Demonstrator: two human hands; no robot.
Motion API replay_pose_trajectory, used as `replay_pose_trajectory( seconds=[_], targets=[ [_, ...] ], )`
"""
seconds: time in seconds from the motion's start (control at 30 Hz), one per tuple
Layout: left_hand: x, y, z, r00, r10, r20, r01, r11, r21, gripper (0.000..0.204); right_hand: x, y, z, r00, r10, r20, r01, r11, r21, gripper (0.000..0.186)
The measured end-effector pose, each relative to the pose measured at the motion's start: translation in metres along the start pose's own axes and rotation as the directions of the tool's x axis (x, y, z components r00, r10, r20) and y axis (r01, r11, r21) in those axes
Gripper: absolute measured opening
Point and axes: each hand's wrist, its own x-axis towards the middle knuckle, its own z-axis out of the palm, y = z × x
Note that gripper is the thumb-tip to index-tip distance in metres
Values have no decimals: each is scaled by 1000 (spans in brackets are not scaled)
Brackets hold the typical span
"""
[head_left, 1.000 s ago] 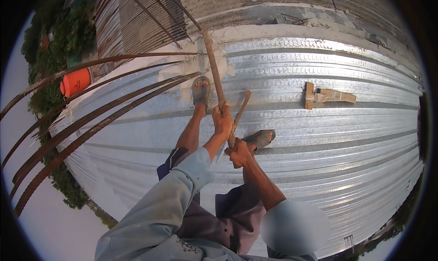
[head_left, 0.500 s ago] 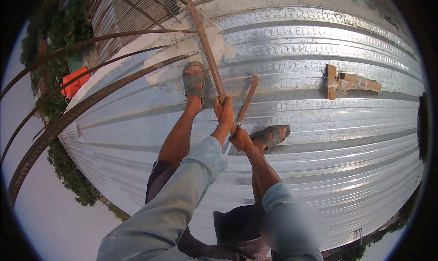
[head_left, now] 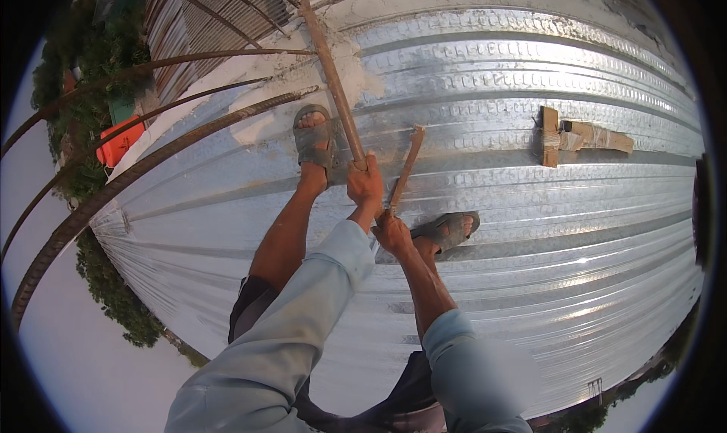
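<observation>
grip closed — left hand (head_left: 365, 183) | right hand (head_left: 393, 233) — both around brown pole (head_left: 333, 83)

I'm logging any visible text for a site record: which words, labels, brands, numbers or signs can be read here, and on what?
None can be read.
Brown pole, gripped in the left hand: no lettering visible.
Orange container: too small to make out any marking.
Ribbed metal roof: repeated stamped shapes, no legible characters.
</observation>
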Motion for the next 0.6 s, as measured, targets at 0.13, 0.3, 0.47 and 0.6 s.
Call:
replay_pose_trajectory(
  seconds=[0.13,0.3,0.47,0.6],
  targets=[
    [18,-19,15,1000,18,16,-16,991,-131,57,22,10,-14,998,-46,48,48,998,-30,41],
    [19,-22,11,997,40,68,-22,969,-246,52,14,-12,-17,999,-9,39,12,998,-56,34],
    [-12,-3,-15,994,62,88,-27,935,-355,44,-4,-27,-7,980,-57,-193,120,936,331,36],
    [-36,18,-47,988,-19,154,67,947,-314,44,-48,-70,-22,964,166,-206,-83,930,359,39]
  ],
)
